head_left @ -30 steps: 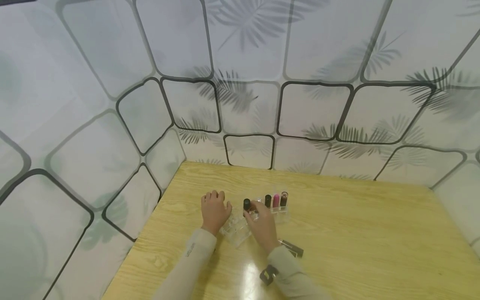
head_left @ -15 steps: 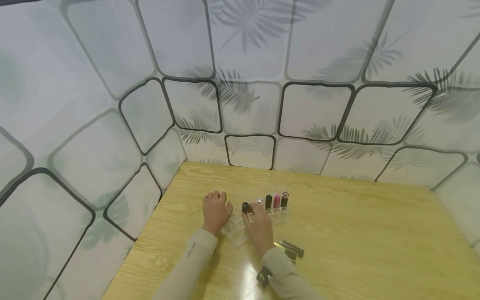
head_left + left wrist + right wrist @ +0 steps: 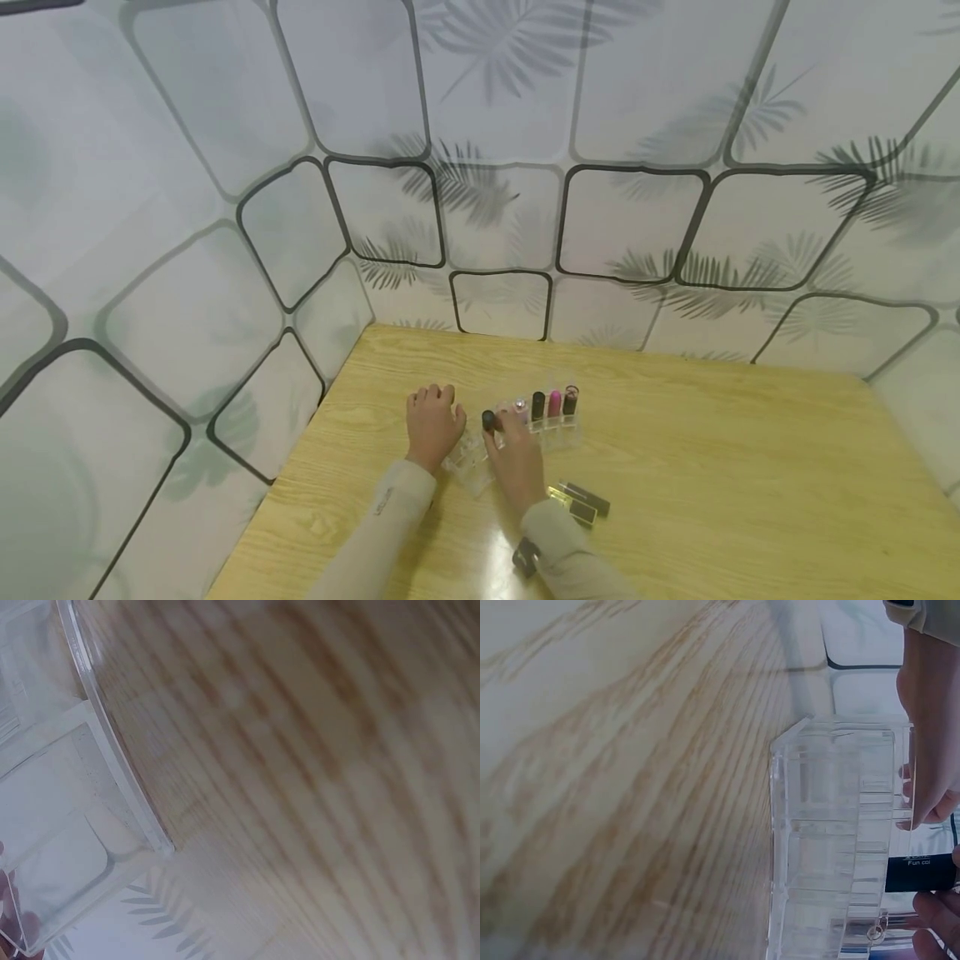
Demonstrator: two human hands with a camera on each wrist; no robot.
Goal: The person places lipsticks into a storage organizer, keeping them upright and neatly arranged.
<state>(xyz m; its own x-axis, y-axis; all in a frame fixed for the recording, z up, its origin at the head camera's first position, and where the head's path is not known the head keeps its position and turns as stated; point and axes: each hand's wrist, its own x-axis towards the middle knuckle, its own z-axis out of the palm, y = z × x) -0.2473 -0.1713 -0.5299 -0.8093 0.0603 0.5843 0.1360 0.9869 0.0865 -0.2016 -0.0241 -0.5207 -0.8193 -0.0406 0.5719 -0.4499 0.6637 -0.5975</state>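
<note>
A black lipstick (image 3: 489, 420) with small white lettering is pinched between the thumb and fingers of my right hand (image 3: 517, 467). In the right wrist view the lower end of this lipstick (image 3: 919, 873) is at the top of a compartment in the clear plastic organizer (image 3: 825, 825). My left hand (image 3: 435, 429) is at the organizer's left end, and in the right wrist view the fingers (image 3: 906, 787) of that hand grip its wall. Further right in the organizer stand a black lipstick (image 3: 537, 406), a pink one (image 3: 554, 404) and a dark one (image 3: 571, 401).
A silver-topped item (image 3: 521, 405) stands in the organizer beside my right hand. A dark tube (image 3: 585, 497) and a black case with gold edging (image 3: 576, 507) lie on the wooden table (image 3: 712, 483) near my right sleeve. Patterned walls (image 3: 495, 217) enclose the table's back and left side.
My right hand has moved slightly left and down with the black lipstick, uncovering the silver-topped item and more of the gold-edged case. My left hand has stayed almost in place.
</note>
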